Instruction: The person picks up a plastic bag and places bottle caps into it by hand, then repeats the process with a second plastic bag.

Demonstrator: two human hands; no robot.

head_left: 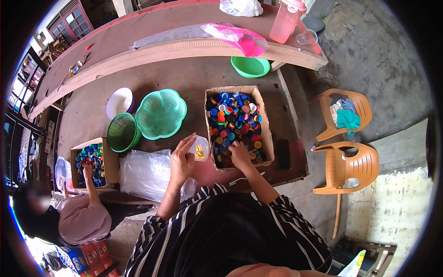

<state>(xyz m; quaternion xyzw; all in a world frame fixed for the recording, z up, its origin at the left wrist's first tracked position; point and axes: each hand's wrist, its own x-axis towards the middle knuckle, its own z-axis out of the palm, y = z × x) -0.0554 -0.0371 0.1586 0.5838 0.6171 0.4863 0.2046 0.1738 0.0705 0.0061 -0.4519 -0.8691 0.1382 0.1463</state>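
A cardboard box [265, 115] full of bottle caps in many colours stands before me. My right hand [241, 156] reaches into its near right part, fingers bent down among the caps; the fingertips and anything between them are hidden. Just left of the box, my left hand [182, 162] is wrapped round the side of a small clear container [204, 147], which has several yellow pieces [199, 151] inside. Clear plastic bags [145, 173] lie flat to the left of that hand.
Left of the box sit a green flower-shaped basket [161, 114], a dark green basket [123, 132] and a white-purple bowl [119, 102]. A co-worker [83, 217] reaches into another cap box [110, 161]. A raised shelf [184, 46] crosses behind; a phone [283, 153] lies right.
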